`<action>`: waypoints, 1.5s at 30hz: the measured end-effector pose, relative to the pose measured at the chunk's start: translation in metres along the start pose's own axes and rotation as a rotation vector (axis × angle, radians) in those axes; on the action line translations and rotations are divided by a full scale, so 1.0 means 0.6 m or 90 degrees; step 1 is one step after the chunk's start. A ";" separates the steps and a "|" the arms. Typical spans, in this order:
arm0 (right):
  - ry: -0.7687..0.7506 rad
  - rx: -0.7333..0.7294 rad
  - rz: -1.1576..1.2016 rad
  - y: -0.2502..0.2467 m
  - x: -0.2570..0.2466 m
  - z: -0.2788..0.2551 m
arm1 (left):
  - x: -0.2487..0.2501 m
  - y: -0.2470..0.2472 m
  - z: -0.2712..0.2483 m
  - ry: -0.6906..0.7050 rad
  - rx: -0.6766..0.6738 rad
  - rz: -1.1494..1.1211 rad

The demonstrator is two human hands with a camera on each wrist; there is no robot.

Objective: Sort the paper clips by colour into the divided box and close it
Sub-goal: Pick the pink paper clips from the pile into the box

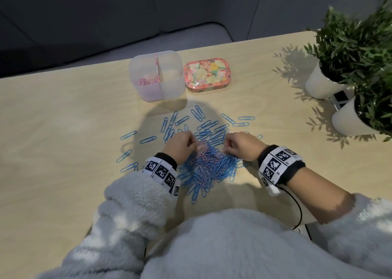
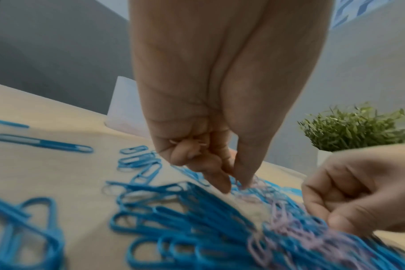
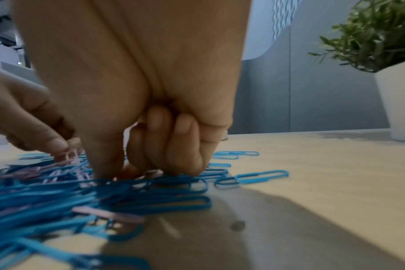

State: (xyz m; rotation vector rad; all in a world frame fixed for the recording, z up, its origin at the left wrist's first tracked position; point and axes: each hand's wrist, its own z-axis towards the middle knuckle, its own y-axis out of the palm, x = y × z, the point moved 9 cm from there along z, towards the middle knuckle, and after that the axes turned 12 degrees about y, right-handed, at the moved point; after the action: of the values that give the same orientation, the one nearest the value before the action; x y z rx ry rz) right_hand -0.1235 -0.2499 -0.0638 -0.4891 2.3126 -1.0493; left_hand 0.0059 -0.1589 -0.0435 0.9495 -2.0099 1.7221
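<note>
Here, both hands are working in the mixed heap of paper clips (image 1: 209, 168) on the desk (image 1: 63, 130). The left hand (image 1: 180, 146) is pinching pink clips (image 2: 188, 144) inside its curled fingers, its fingertips touching the heap. The right hand (image 1: 240, 145) is reaching down with bent fingers into the blue clips (image 3: 150, 197) — whether it is grasping one, I cannot tell. The divided box (image 1: 157, 75) is standing open beyond the heap, some pink clips lying in its left compartment. Its flowered lid (image 1: 206, 74) is lying just beside it, on the right.
</note>
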 end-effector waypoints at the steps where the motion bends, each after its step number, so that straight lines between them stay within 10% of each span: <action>1: -0.010 0.005 0.010 -0.002 0.003 0.001 | -0.004 -0.008 -0.002 -0.008 0.006 -0.020; 10: 0.157 -0.006 0.801 -0.040 0.072 0.008 | -0.057 -0.007 -0.008 -0.194 0.013 -0.465; 20: 0.224 0.142 0.141 -0.045 0.041 0.013 | -0.039 0.014 -0.002 -0.182 0.020 -0.558; 27: 0.201 0.075 0.216 -0.042 0.025 0.030 | -0.020 -0.003 0.013 -0.086 0.002 -0.261; 34: 0.134 -0.075 0.726 -0.026 -0.010 0.016 | 0.004 -0.001 0.027 0.007 0.005 0.030; 41: 0.072 0.054 0.173 0.002 -0.052 0.021 | 0.008 0.005 0.028 0.028 0.008 0.063; 45: 0.112 0.113 0.134 -0.025 -0.026 0.023 | -0.009 -0.001 0.016 0.018 0.017 0.031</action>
State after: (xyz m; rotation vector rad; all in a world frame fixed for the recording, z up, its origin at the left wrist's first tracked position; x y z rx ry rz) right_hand -0.1013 -0.2588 -0.0547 -0.0839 2.3300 -1.2188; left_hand 0.0118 -0.1667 -0.0486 0.8876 -2.0133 1.7808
